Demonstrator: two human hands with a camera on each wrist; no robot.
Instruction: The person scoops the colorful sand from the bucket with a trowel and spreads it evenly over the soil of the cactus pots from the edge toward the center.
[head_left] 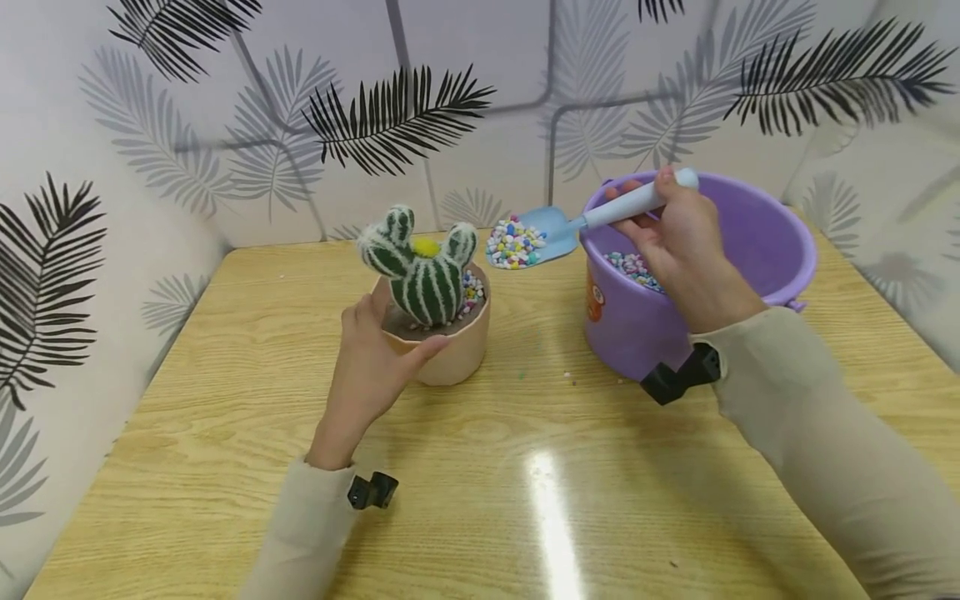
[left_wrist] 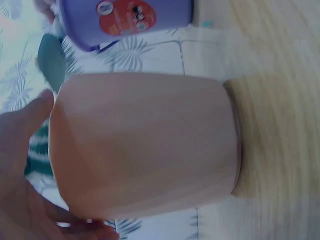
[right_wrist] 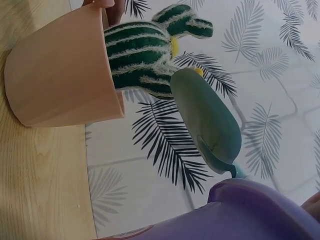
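In the head view my left hand (head_left: 367, 358) holds the rim of a peach flowerpot (head_left: 457, 358), its thumb along the near edge and its fingers at the left side. A fuzzy green cactus (head_left: 431, 287) with a yellow top stands in brown soil there, with colored pebbles (head_left: 472, 287) at the right. My right hand (head_left: 686, 242) grips the white handle of a light blue hand trowel (head_left: 558, 233). The trowel's blade carries a heap of multicolored pebbles (head_left: 517, 243) and hangs between pot and bucket, apart from the pot. From below, the right wrist view shows the blade's underside (right_wrist: 207, 120).
A purple bucket (head_left: 630, 325) stands on the right of the wooden table (head_left: 247, 400), with more pebbles (head_left: 633, 268) inside. The right hand is above its near-left part. A few stray pebbles (head_left: 567, 374) lie on the table. A leaf-patterned wall (head_left: 510, 150) rises behind.
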